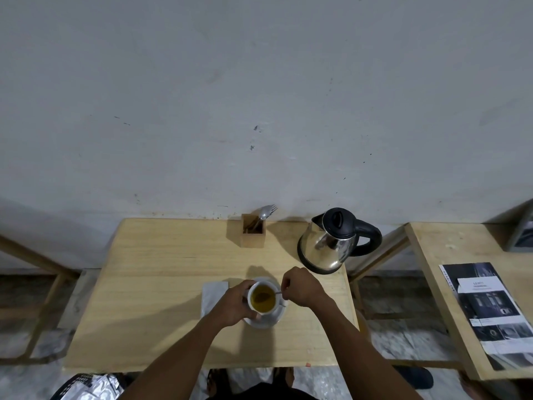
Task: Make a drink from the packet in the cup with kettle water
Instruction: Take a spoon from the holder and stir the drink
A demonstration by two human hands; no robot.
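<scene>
Head view, reading from the left: I see the silvery packet point(214, 297) lying flat on the table point(150, 284), just left of the cup point(263, 298), and I cannot tell whether it is empty. My left hand point(235, 306) is wrapped around the cup's left wall, fingers curled closed on it, steadying it on its saucer point(266, 321). The cup is white and holds a yellow-amber liquid nearly to the rim, so I judge the water is already poured and the mix is being stirred. A thin spoon point(272, 294) lies across the cup, bowl sunk toward the left, handle running out to the right into my right hand point(301, 287), which pinches it between closed fingertips. That right hand sits just beside the cup's right rim, so any stirring turns on that short left-pointing axis. Farther right, behind, stands the steel kettle point(331, 243), apart from both hands, lid shut.
</scene>
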